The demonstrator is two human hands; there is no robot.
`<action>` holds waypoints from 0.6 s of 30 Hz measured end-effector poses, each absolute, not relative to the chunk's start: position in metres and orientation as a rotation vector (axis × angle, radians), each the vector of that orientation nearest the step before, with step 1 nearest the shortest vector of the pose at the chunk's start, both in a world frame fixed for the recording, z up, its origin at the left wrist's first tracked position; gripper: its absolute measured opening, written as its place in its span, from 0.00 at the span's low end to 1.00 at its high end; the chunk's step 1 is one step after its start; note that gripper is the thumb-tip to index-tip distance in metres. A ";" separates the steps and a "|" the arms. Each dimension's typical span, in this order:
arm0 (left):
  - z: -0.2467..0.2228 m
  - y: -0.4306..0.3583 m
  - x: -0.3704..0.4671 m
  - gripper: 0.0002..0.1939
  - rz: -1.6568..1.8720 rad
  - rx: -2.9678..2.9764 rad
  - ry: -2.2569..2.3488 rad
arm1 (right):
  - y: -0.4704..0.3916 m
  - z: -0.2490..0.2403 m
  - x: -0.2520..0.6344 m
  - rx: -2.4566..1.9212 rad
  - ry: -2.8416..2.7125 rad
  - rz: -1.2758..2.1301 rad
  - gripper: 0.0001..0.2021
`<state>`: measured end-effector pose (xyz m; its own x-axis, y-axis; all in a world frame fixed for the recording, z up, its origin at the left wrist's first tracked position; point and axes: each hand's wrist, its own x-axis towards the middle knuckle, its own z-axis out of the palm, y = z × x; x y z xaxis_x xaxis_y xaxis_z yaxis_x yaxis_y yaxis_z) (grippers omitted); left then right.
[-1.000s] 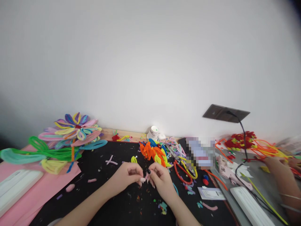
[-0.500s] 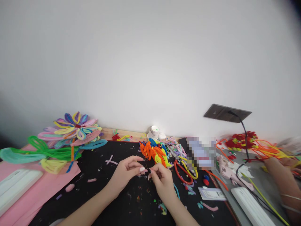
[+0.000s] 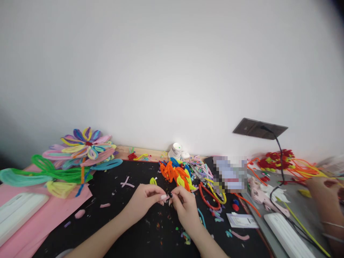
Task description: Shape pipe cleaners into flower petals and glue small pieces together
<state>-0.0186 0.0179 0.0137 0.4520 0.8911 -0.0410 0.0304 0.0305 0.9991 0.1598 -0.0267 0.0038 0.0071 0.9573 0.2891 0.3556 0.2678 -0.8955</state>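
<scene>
My left hand and my right hand meet fingertip to fingertip over the black mat. Each has thumb and finger pinched together. Whatever lies between the fingertips is too small and covered to name. A small yellow-green fuzzy pipe cleaner loop shows just beyond my left fingers; I cannot tell whether they touch it. Behind my right hand sits a pile of orange pipe cleaner loops, mixed with yellow and blue ones.
Pipe cleaner flowers lie at left on pink paper. A white cup stands by the wall. At right are pipe cleaner scraps, a pink glue gun, a white power strip and a black cord. Another person's hand works there.
My left hand has dropped slightly and its fingers have curled in toward my right fingertips. The yellow-green loop has come into view behind it. The other person's hand has shifted a little.
</scene>
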 end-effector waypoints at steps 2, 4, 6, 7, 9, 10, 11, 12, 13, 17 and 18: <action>0.013 0.018 -0.019 0.09 0.787 1.432 0.864 | -0.026 0.004 0.159 -1.262 -1.530 0.786 0.13; 0.010 0.018 -0.019 0.09 0.779 1.431 0.848 | -0.025 0.004 0.160 -1.266 -1.514 0.811 0.13; 0.007 0.018 -0.017 0.07 0.807 1.382 0.831 | -0.025 0.004 0.160 -1.278 -1.487 0.817 0.13; 0.006 0.017 -0.016 0.07 0.828 1.342 0.817 | -0.024 0.004 0.160 -1.282 -1.473 0.813 0.13; 0.004 0.016 -0.015 0.11 0.863 1.264 0.794 | -0.024 0.003 0.161 -1.285 -1.451 0.800 0.13; 0.004 0.015 -0.014 0.12 0.876 1.241 0.791 | -0.024 0.003 0.161 -1.284 -1.445 0.795 0.13; 0.004 0.015 -0.014 0.12 0.883 1.235 0.797 | -0.025 0.003 0.161 -1.282 -1.443 0.791 0.13; 0.004 0.014 -0.014 0.11 0.888 1.246 0.814 | -0.025 0.003 0.161 -1.280 -1.445 0.790 0.13; 0.005 0.013 -0.014 0.09 0.895 1.266 0.836 | -0.025 0.003 0.161 -1.280 -1.450 0.789 0.13; 0.007 0.012 -0.017 0.05 0.955 1.438 0.950 | -0.027 0.005 0.159 -1.277 -1.487 0.784 0.13; 0.008 0.012 -0.018 0.05 0.976 1.516 0.973 | -0.027 0.005 0.159 -1.278 -1.496 0.782 0.13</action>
<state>-0.0182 0.0124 0.0076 0.3395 0.9360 0.0930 0.0901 -0.1307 0.9873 0.1593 -0.0267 0.0048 0.0339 0.9636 0.2651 0.3327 0.2393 -0.9122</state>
